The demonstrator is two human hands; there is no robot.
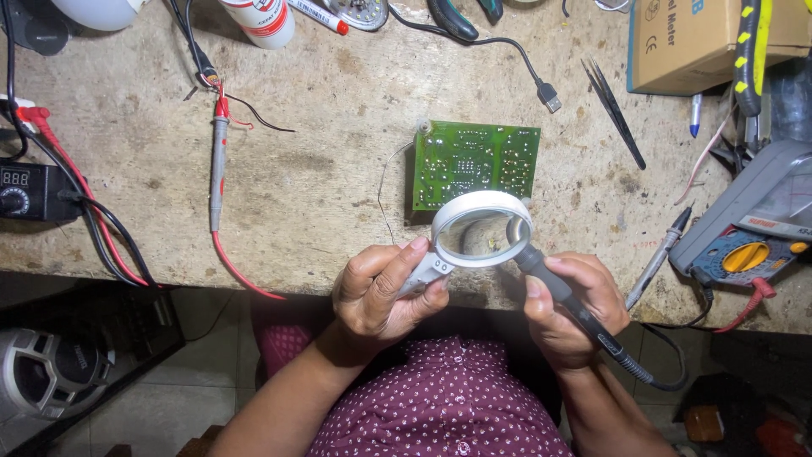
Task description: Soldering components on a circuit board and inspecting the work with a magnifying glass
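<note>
My left hand [382, 289] grips the handle of a white-rimmed magnifying glass [481, 228], whose lens hangs over the bench's front edge just below a green circuit board [475, 163]. My right hand [573, 306] is closed around the dark handle of a soldering iron [560, 292]. The iron's metal tip reaches up under the lens and shows through it. The board lies flat on the worn bench [321, 178], solder side up, with a thin wire trailing from its left edge.
A red and grey probe [218, 165] lies left of the board. Black tweezers [615, 112], a USB cable end [549, 99] and a cardboard box [710, 38] sit at the right. A multimeter [751, 241] and a second probe [660, 258] are at the right edge, a small power unit [30, 190] at the left.
</note>
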